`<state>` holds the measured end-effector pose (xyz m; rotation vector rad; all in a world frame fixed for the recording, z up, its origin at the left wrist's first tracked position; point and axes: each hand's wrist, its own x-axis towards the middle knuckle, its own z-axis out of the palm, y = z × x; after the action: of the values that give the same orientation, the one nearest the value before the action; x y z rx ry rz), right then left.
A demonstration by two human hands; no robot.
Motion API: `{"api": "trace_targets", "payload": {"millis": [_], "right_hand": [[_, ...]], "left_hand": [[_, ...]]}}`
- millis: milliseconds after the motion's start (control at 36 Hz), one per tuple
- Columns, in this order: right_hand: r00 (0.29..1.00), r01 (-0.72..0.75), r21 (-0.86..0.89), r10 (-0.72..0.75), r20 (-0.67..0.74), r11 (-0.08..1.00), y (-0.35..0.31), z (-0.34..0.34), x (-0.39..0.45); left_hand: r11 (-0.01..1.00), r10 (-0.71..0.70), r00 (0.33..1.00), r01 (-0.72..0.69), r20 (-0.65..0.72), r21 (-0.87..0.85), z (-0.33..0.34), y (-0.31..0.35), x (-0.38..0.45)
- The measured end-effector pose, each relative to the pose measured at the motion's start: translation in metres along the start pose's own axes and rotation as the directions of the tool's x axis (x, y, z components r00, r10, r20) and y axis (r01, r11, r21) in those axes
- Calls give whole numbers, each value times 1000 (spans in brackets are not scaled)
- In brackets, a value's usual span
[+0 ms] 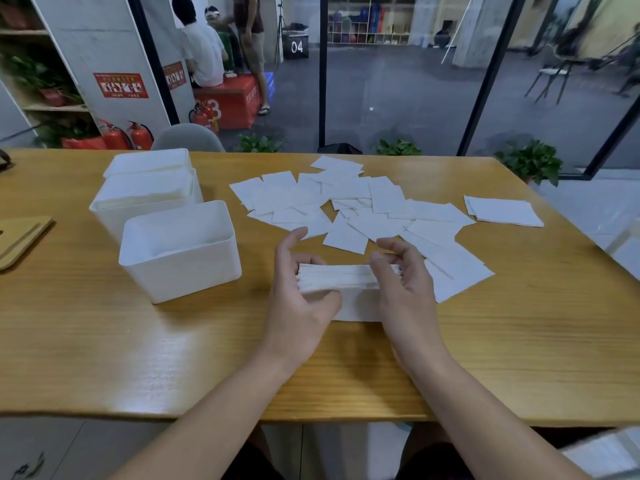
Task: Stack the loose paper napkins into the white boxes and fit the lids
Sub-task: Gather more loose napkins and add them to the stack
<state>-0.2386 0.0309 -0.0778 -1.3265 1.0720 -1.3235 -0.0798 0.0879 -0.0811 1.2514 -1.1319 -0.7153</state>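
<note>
both hands, left hand [298,289] and right hand [403,282], clamp napkin stack [337,280]; stack ends hidden by fingers.

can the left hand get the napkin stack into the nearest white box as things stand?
Probably yes. The nearest white box sits open-topped, no lid, just left of the left hand, which grips the napkin stack with the right hand. Bare table between them.
</note>
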Motion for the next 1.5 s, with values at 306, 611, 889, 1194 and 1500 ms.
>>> {"api": "trace_targets", "payload": {"millis": [306, 611, 889, 1194, 1500], "right_hand": [[1000, -25, 44, 25, 7, 999, -6, 1, 3], [997, -65, 36, 64, 41, 997, -7, 1, 1], [997, -68, 59, 65, 50, 996, -15, 5, 6], [989, -101, 38, 96, 113, 994, -16, 7, -8], [967, -165, 104, 141, 210, 981, -11, 6, -7]], "left_hand": [[999, -45, 999, 45, -19, 2, -8, 2, 3], [998, -53, 997, 54, -53, 27, -14, -2, 1], [998, -47, 998, 46, -35, -33, -17, 3, 4], [999, -45, 999, 46, -14, 16, -21, 0, -3], [998, -23, 999, 24, -29, 65, -27, -2, -2]]}}
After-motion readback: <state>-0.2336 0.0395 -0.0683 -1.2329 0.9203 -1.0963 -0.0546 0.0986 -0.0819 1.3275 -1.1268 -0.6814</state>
